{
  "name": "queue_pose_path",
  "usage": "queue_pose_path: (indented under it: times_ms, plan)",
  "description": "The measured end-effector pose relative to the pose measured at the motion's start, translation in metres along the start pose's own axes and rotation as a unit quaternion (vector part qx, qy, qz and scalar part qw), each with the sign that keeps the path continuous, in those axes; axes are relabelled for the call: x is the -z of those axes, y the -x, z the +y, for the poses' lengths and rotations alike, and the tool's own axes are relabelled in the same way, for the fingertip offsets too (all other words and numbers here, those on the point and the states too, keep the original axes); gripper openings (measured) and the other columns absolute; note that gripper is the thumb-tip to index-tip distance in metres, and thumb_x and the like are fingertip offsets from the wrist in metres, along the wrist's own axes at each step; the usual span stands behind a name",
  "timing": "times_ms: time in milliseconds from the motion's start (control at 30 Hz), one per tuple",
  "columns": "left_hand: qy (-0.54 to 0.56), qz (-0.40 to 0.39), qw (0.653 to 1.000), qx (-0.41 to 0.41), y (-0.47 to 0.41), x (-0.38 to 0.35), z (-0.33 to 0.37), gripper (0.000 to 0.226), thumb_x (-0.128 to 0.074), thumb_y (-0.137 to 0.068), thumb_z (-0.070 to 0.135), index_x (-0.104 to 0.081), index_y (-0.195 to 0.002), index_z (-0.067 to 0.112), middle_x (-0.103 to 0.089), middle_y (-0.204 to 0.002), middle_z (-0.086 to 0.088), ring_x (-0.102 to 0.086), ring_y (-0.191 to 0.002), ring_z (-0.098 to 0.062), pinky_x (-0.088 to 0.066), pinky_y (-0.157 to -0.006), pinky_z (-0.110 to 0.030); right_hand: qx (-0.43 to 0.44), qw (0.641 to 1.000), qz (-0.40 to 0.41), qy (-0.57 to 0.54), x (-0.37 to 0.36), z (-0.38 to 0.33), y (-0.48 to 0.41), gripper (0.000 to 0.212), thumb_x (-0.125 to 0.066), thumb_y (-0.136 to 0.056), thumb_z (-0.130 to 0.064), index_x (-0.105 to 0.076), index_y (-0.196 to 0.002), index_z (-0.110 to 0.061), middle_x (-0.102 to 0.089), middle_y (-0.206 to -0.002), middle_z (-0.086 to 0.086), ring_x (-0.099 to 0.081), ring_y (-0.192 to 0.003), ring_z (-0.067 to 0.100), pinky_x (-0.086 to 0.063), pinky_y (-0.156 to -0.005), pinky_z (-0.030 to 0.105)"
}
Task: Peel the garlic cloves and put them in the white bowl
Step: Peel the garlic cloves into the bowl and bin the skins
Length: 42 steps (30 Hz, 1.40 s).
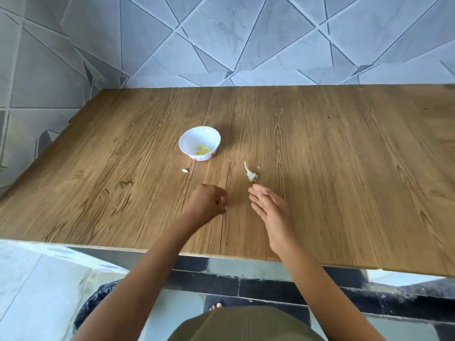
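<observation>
A small white bowl (200, 143) with a scalloped rim stands near the middle of the wooden table (320, 168); several pale yellow peeled cloves (203, 149) lie inside. One loose clove (185, 170) lies on the table just in front of the bowl, to its left. A white garlic stem with scraps of skin (250, 174) lies to the bowl's right. My left hand (209, 202) hovers in front of the bowl with curled fingers; whether they hold anything is hidden. My right hand (269, 207) is flat, fingers straight, its fingertips just short of the stem.
The table's near edge (221, 254) runs across the lower half of the view. A tiled wall (246, 40) rises behind the table. A tiled floor and my foot (216, 306) show below the table edge.
</observation>
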<state>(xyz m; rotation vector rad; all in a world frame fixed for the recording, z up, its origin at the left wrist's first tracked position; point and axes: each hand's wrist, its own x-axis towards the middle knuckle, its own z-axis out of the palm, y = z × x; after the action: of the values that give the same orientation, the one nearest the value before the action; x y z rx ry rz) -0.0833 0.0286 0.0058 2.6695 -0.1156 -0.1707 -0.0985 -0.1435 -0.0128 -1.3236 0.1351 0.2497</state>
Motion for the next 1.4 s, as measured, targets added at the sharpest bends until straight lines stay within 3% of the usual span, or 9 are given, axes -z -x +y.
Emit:
queue_pose_path:
  times_ms: [100,167,267,333,500,600,967,1267,1400]
  plan:
    - [0.211,0.015,0.977,0.024,-0.004,0.020,-0.003,0.018,-0.071,-0.076,-0.003,-0.071,-0.073,0.015,-0.066,-0.066,0.004,-0.061,-0.061,-0.003,-0.051,-0.068,-0.021,-0.137,0.973,-0.013,-0.185,-0.009,-0.008,-0.003,0.024,-0.041,-0.100,-0.017,-0.059,-0.114,-0.009,-0.063,-0.117,0.008,-0.059,-0.112,0.019,-0.045,-0.101,0.033]
    - [0.259,0.000,0.966,-0.016,-0.002,0.025,0.003,0.019,-0.071,-0.078,-0.002,-0.071,-0.076,0.017,-0.069,-0.070,0.003,-0.063,-0.066,-0.003,-0.053,-0.070,-0.019,-0.210,0.938,-0.001,-0.276,-0.017,-0.013,-0.007,0.028,-0.040,-0.100,-0.019,-0.059,-0.111,-0.001,-0.064,-0.108,0.015,-0.059,-0.105,0.024,-0.046,-0.099,0.036]
    - [0.138,0.023,0.981,-0.136,0.001,0.018,0.020,0.017,-0.068,-0.078,-0.002,-0.075,-0.085,0.012,-0.071,-0.075,0.008,-0.063,-0.065,0.001,-0.048,-0.065,-0.014,-0.261,0.903,0.022,-0.341,-0.029,-0.019,-0.007,0.029,-0.040,-0.100,-0.019,-0.059,-0.098,0.003,-0.062,-0.091,0.016,-0.060,-0.088,0.024,-0.049,-0.089,0.036]
    - [0.071,0.039,0.979,-0.185,0.004,0.010,0.024,0.020,-0.062,-0.078,0.001,-0.075,-0.088,0.011,-0.074,-0.079,0.001,-0.065,-0.066,-0.007,-0.051,-0.064,-0.023,-0.268,0.890,0.045,-0.365,-0.034,-0.020,-0.007,0.029,-0.042,-0.099,-0.017,-0.058,-0.084,0.001,-0.060,-0.083,0.016,-0.060,-0.080,0.023,-0.051,-0.081,0.034]
    - [-0.002,0.062,0.984,-0.168,0.008,0.000,0.031,0.020,-0.056,-0.080,0.017,-0.072,-0.092,0.020,-0.073,-0.086,0.004,-0.066,-0.076,-0.019,-0.052,-0.066,-0.033,-0.261,0.879,0.079,-0.391,-0.035,-0.021,-0.006,0.030,-0.038,-0.098,-0.011,-0.053,-0.074,-0.004,-0.057,-0.062,0.009,-0.058,-0.054,0.017,-0.052,-0.048,0.024]
    - [-0.024,0.094,0.980,-0.175,0.006,-0.001,0.034,0.009,-0.066,-0.082,0.021,-0.069,-0.090,0.023,-0.067,-0.084,0.006,-0.064,-0.076,-0.018,-0.049,-0.062,-0.030,-0.259,0.879,0.083,-0.391,-0.034,-0.024,-0.005,0.028,-0.039,-0.097,-0.010,-0.056,-0.076,-0.002,-0.059,-0.054,0.008,-0.059,-0.048,0.014,-0.049,-0.044,0.021]
    - [0.073,0.121,0.986,-0.093,-0.033,0.012,0.024,0.012,-0.063,-0.084,0.020,-0.073,-0.089,0.025,-0.071,-0.085,0.008,-0.059,-0.067,-0.006,-0.053,-0.064,-0.030,-0.214,0.880,0.093,-0.413,-0.013,-0.026,-0.014,0.034,-0.033,-0.101,-0.015,-0.060,-0.093,0.005,-0.062,-0.090,0.017,-0.059,-0.084,0.024,-0.048,-0.082,0.032]
    - [-0.151,0.070,0.984,-0.056,-0.107,-0.002,0.063,0.020,-0.053,-0.092,0.024,-0.069,-0.105,0.022,-0.065,-0.105,-0.005,-0.057,-0.103,-0.021,-0.040,-0.087,-0.031,-0.186,0.870,0.139,-0.435,0.024,-0.032,-0.022,0.034,-0.034,-0.100,-0.015,-0.062,-0.093,0.005,-0.063,-0.092,0.016,-0.059,-0.087,0.024,-0.050,-0.079,0.031]
    - [-0.219,0.040,0.975,-0.021,-0.118,-0.011,0.067,0.021,-0.049,-0.094,0.016,-0.069,-0.100,0.016,-0.067,-0.093,-0.006,-0.063,-0.088,-0.024,-0.039,-0.067,-0.027,-0.189,0.866,0.134,-0.442,0.032,-0.034,-0.027,0.033,-0.036,-0.100,-0.014,-0.062,-0.094,0.006,-0.064,-0.091,0.017,-0.061,-0.086,0.025,-0.051,-0.081,0.032]
